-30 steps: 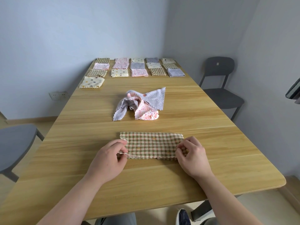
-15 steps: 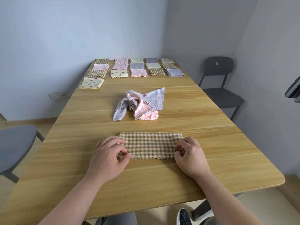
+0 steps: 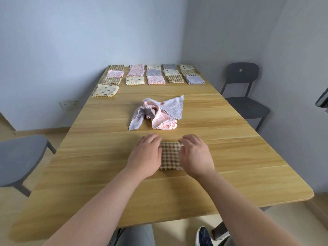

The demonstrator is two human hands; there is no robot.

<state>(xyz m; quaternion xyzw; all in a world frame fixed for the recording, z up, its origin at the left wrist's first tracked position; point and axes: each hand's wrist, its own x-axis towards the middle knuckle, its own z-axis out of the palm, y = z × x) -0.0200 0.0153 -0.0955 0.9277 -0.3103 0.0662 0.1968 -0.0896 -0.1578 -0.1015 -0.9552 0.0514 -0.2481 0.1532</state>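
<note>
- Checked cloth (image 3: 170, 155): it lies folded into a compact square on the near middle of the tabletop (image 3: 239, 166), between my two hands.
- Left hand (image 3: 147, 155): palm down over the cloth's left edge, with the fingers straight and close together, pressing flat. Nothing is pinched.
- Right hand (image 3: 195, 155): palm down on the cloth's right edge, with the fingers extended and slightly arched. I see no pinch.
- Progress: I judge this fold nearly finished, with only smoothing and placing left.
- Done: rows of folded cloths (image 3: 152, 75) line the far end of the tabletop.
- Left to fold: a crumpled grey cloth (image 3: 173, 108) and a pink cloth (image 3: 162, 119), heaped together just beyond my hands.
- Containers: none is in view, and every cloth lies directly on the tabletop.
</note>
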